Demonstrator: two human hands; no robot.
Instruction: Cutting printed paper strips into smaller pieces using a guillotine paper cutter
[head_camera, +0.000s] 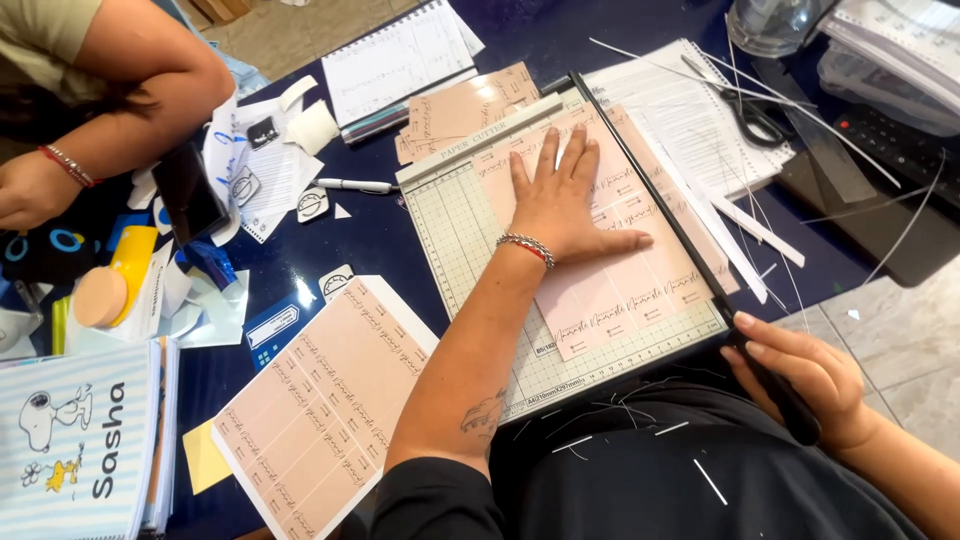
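My left hand (560, 200) lies flat, fingers spread, pressing a pink printed sheet (640, 285) onto the gridded bed of a paper cutter (455, 225). A beaded bracelet circles that wrist. My right hand (800, 375) is closed around the black handle (785, 400) of the cutter's blade arm (650, 190), which lies lowered along the right edge of the bed. The pink sheet's right margin runs under the blade arm. Thin white paper strips lie on my dark lap.
Another pink printed sheet (315, 405) rests at the lower left on the dark blue table. A second person's arm (120, 110) is at top left, beside paper scraps, a phone (188, 192) and a pen (355, 185). Scissors (745, 110), a spiral notebook (400, 60) and a striped notebook (75, 445) lie around.
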